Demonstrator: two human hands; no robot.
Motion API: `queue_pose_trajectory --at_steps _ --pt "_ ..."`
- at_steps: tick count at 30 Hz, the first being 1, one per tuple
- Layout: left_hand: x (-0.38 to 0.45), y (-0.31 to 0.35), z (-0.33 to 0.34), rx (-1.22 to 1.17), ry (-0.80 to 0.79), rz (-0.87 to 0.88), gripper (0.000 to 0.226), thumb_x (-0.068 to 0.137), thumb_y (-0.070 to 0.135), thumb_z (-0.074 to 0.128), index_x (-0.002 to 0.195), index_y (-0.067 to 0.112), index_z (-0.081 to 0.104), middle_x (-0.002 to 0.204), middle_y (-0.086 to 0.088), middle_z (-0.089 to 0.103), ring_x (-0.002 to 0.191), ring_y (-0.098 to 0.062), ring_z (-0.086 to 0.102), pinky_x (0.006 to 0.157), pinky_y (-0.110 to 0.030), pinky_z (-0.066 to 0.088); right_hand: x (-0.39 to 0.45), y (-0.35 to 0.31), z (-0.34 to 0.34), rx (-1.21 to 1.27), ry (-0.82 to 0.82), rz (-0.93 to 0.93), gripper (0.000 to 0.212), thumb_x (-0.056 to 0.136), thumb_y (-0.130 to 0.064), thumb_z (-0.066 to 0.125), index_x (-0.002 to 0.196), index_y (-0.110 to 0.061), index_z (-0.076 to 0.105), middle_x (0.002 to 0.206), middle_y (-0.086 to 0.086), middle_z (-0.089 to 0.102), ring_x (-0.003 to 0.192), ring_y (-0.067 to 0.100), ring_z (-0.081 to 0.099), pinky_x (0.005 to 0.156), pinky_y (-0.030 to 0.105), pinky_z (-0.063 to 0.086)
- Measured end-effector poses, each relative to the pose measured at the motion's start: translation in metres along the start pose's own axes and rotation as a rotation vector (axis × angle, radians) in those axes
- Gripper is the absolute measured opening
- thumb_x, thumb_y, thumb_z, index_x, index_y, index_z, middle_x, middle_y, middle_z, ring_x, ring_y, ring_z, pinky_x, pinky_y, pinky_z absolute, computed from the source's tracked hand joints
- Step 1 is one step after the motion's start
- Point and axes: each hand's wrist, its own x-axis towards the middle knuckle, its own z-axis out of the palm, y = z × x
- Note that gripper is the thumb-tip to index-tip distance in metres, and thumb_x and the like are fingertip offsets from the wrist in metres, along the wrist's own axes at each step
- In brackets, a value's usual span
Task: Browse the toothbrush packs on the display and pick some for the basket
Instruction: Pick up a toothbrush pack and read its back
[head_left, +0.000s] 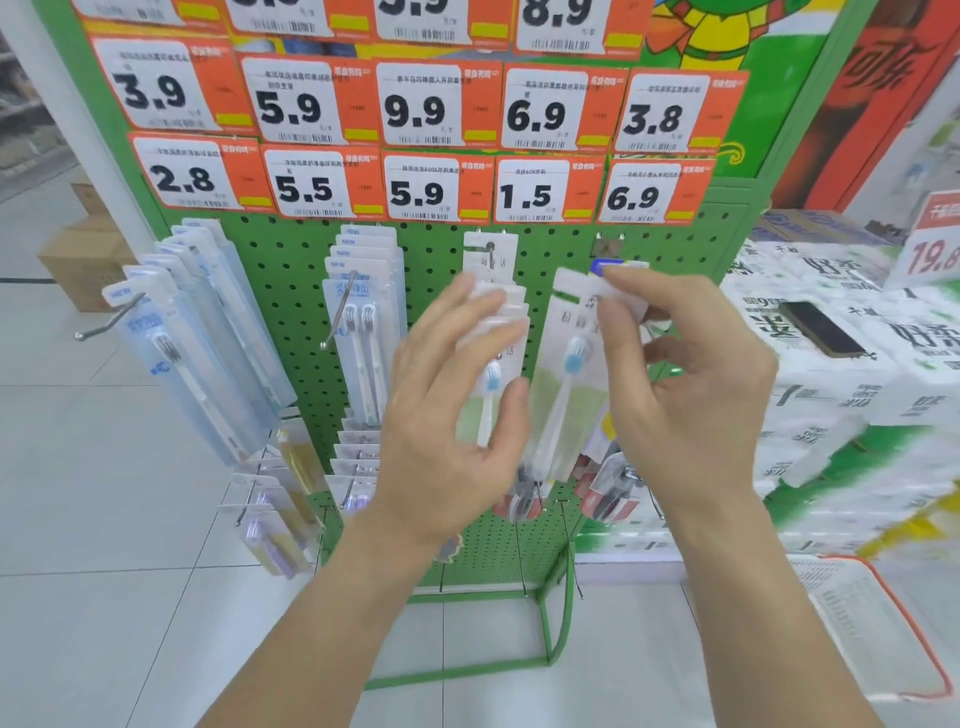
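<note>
A green pegboard display (431, 249) carries hanging toothbrush packs. My left hand (447, 410) holds a hanging stack of white-and-green packs (493, 332), fingers over the top cards and thumb at the front. My right hand (685, 384) pinches the top of a separate white-and-green pack with a blue-headed brush (566, 384), which hangs tilted beside that stack. More packs hang at the left (208, 338) and centre-left (363, 322). The white basket with an orange rim (883, 623) sits on the floor at the lower right.
Orange-and-white price tags (415, 109) cover the upper board. Stacked tissue packages (841, 395) stand to the right, with a dark phone (823, 330) lying on top. Cardboard boxes (83, 260) sit on the floor at the far left. A bare hook (109, 319) juts out left.
</note>
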Motion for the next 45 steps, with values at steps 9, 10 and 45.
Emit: queue_pose_trajectory --at_steps 9,10,45 --pt "-0.078 0.026 0.006 -0.159 0.018 -0.383 0.033 0.092 0.014 0.062 0.125 0.006 0.061 0.125 0.0 0.061 0.121 -0.016 0.058 0.102 -0.033 0.047 -0.062 0.008 -0.006 0.234 -0.185 0.359 0.013 0.092 -0.016 0.073 0.103 -0.023 0.076 0.076 -0.011 0.065 0.062 0.021 0.061 0.061 0.037 0.052" --pt "-0.086 0.027 0.008 -0.178 -0.012 -0.426 0.04 0.093 0.018 0.061 0.13 0.005 0.058 0.13 -0.003 0.059 0.126 -0.02 0.056 0.104 -0.037 0.047 -0.068 0.008 -0.005 0.286 -0.195 0.44 0.013 0.091 -0.017 0.074 0.101 -0.024 0.076 0.073 -0.012 0.065 0.06 0.019 0.06 0.061 0.034 0.051" --pt "-0.151 -0.002 -0.026 0.17 -0.152 -0.82 0.036 0.077 0.033 0.086 0.111 0.028 0.075 0.108 0.01 0.056 0.108 -0.013 0.057 0.095 -0.023 0.045 -0.166 0.026 0.014 0.652 -0.767 1.156 0.018 0.09 0.002 0.069 0.106 -0.005 0.07 0.077 0.008 0.074 0.061 0.015 0.065 0.056 0.025 0.054"
